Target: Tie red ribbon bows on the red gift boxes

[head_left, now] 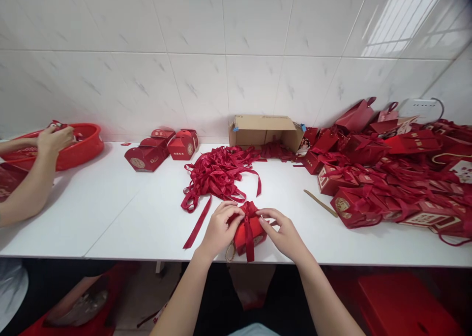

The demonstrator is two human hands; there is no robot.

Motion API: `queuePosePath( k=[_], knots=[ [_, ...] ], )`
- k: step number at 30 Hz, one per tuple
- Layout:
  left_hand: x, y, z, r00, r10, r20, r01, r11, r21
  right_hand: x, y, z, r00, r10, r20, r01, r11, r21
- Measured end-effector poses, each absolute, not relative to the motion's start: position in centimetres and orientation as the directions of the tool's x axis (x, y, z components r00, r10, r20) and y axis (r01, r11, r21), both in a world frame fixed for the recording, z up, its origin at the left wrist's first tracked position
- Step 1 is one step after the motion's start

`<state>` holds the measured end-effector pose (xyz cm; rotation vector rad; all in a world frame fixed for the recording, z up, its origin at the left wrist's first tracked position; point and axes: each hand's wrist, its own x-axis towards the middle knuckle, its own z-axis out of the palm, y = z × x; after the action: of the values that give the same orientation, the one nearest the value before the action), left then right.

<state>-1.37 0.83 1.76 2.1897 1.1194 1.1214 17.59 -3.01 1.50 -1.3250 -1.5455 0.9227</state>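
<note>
Seeing small red box (pixel 241 238) at table (pixel 121 232) front edge, gold print on end, dark-red ribbon (pixel 249 238) over it, gathered on top, tail down front. Pinching ribbon with left hand (pixel 221 228), thumb against fingertips. Touching ribbon with right hand (pixel 282 231) too; can't tell if clamped or just resting.

Head view | faces forward, down | over table (pixel 110 203) | hands (pixel 220 228) near | wall (pixel 195 31) beyond

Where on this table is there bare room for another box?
Widest: the bare tabletop between the co-worker's arm and the ribbon pile, nearer than the small boxes. A smaller patch lies between the right hand and the heaped boxes, beside a gold strip. The right end is crowded.
</note>
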Motion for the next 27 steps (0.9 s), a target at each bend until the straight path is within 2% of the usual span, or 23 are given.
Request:
queuePosePath(
  k=[3, 8, 10, 12, 15, 19, 22, 27],
  knots=[
    [-1.4, 0.8, 2.1, 0.414, 0.788, 0.456, 0.471, -0.614, 0.633, 17.6, -2.4, 1.4, -0.016, 0.983, 0.185, 0.435, 0.173, -0.884],
    [-1.5, 0.9, 2.4, 0.437, 0.767, 0.470, 0.491, -0.641, 0.590, 17.8, -2.0, 1.9, -0.016, 0.961, 0.276, 0.569, 0.236, -0.788],
    [-1.6, 1.0, 2.7, 0.471, 0.749, 0.466, 0.482, -0.661, 0.575, 18.3, -2.6, 2.7, -0.058, 0.962, 0.268, 0.612, 0.246, -0.751],
    [-1.6, 1.0, 3.0, 0.515, 0.722, 0.461, 0.460, -0.687, 0.562, 19.0, -3.2, 3.7, -0.178, 0.964, 0.198, 0.630, 0.267, -0.730],
    [-1.6, 1.1, 3.5, 0.577, 0.680, 0.452, 0.431, -0.724, 0.538, 19.8, -3.1, 5.3, -0.357, 0.927, 0.112, 0.586, 0.316, -0.746],
    [-1.7, 1.4, 4.3, 0.663, 0.624, 0.414, 0.441, -0.772, 0.458, 19.2, -0.5, 6.2, -0.311, 0.940, 0.141, 0.542, 0.297, -0.786],
    [-1.9, 1.7, 4.7, 0.703, 0.599, 0.383, 0.457, -0.794, 0.402, 18.3, 1.4, 5.8, -0.380, 0.914, 0.139, 0.465, 0.319, -0.826],
    [-2.3, 1.7, 4.9, 0.657, 0.668, 0.349, 0.510, -0.735, 0.447, 17.9, 1.1, 5.0, -0.411, 0.886, 0.213, 0.365, 0.374, -0.852]
  ],
)
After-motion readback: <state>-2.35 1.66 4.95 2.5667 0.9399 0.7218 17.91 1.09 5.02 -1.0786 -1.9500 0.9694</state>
